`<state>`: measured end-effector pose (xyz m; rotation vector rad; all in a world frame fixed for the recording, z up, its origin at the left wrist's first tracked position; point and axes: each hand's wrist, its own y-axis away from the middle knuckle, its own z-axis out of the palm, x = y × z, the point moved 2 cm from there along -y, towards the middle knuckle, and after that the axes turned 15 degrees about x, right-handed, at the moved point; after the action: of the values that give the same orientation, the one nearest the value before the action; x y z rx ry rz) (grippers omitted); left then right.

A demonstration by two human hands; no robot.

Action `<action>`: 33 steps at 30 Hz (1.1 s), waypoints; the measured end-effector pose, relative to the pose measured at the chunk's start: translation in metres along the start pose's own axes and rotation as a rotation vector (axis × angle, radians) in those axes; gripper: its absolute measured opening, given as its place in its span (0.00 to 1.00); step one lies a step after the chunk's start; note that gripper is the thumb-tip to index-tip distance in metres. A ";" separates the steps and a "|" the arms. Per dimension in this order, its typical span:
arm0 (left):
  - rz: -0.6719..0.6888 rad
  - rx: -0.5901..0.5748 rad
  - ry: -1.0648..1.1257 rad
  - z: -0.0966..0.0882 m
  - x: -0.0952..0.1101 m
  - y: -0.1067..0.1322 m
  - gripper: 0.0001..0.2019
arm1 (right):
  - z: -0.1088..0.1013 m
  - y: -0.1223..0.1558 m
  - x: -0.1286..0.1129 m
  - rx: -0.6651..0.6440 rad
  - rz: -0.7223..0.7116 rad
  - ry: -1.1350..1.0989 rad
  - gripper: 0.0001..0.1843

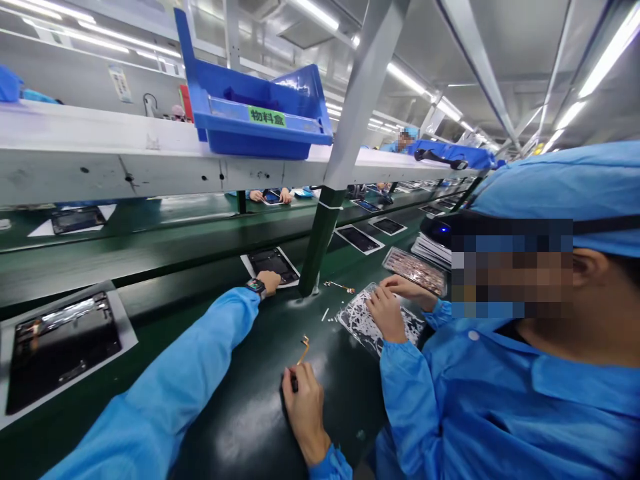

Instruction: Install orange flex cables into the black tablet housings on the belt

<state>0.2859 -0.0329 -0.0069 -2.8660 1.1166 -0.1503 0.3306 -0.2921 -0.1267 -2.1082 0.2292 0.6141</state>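
My left hand [271, 281], a smartwatch on its wrist, reaches out to an open tablet [274, 262] lying on a white sheet on the green belt. Its fingers curl over the tablet's near edge. My right hand [303, 405] rests on the dark green worktop close to me. It is closed in a pinch on a thin orange flex cable [304, 348], which sticks up and away from the fingers. A small dark piece shows at the fingertips.
A co-worker in blue sits at my right, both hands [387, 312] on a tray of small parts [361, 325]. A post [323, 233] rises beside the tablet. A blue bin [260, 117] sits on the shelf above. Another open tablet [60, 343] lies at the left, and more lie along the belt.
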 end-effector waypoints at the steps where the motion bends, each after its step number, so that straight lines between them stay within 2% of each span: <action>1: 0.011 0.001 -0.025 -0.006 -0.008 0.013 0.15 | -0.001 0.000 0.001 0.020 0.016 -0.013 0.16; 4: 0.050 0.002 -0.088 -0.023 -0.026 0.074 0.08 | -0.005 -0.002 0.002 0.070 0.053 -0.092 0.15; 7: 0.054 -0.004 -0.107 -0.030 -0.027 0.166 0.07 | -0.012 -0.005 0.006 0.107 0.064 -0.172 0.15; 9: 0.031 -0.017 -0.107 -0.024 -0.013 0.233 0.09 | -0.017 -0.008 0.011 0.122 0.091 -0.199 0.16; 12: 0.053 -0.077 -0.081 0.000 0.024 0.323 0.11 | -0.025 -0.013 0.019 0.146 0.188 -0.184 0.21; 14: 0.036 -0.116 -0.049 0.020 0.050 0.367 0.10 | -0.031 -0.019 0.018 0.151 0.237 -0.154 0.25; 16: 0.002 -0.154 -0.015 0.038 0.072 0.398 0.09 | -0.041 -0.026 0.009 0.148 0.217 -0.141 0.27; 19: -0.027 -0.192 0.070 0.058 0.093 0.430 0.07 | -0.063 -0.040 -0.019 0.083 0.168 -0.170 0.26; 21: -0.056 -0.146 0.132 0.062 0.100 0.447 0.09 | -0.079 -0.050 -0.041 0.035 0.189 -0.251 0.24; 23: -0.104 -0.049 0.200 0.057 0.101 0.463 0.12 | -0.095 -0.058 -0.063 0.006 0.216 -0.361 0.22; 26: -0.202 0.177 0.392 0.033 0.091 0.479 0.17 | -0.110 -0.065 -0.093 -0.064 0.157 -0.473 0.18; 28: -0.303 0.396 0.535 0.010 0.078 0.478 0.22 | -0.114 -0.065 -0.111 -0.146 0.070 -0.504 0.15; 30: -0.401 0.593 0.668 -0.010 0.066 0.467 0.28 | -0.113 -0.062 -0.127 -0.252 0.002 -0.536 0.13; 31: -0.431 0.655 0.747 -0.017 0.063 0.458 0.33 | -0.111 -0.060 -0.135 -0.316 -0.014 -0.552 0.13; 33: -0.440 0.679 0.929 -0.022 0.064 0.436 0.43 | -0.103 -0.055 -0.148 -0.450 -0.006 -0.592 0.14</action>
<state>0.0376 -0.3969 -0.0217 -2.3016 0.2917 -1.6260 0.2591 -0.3534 0.0369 -2.2264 -0.2738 1.3463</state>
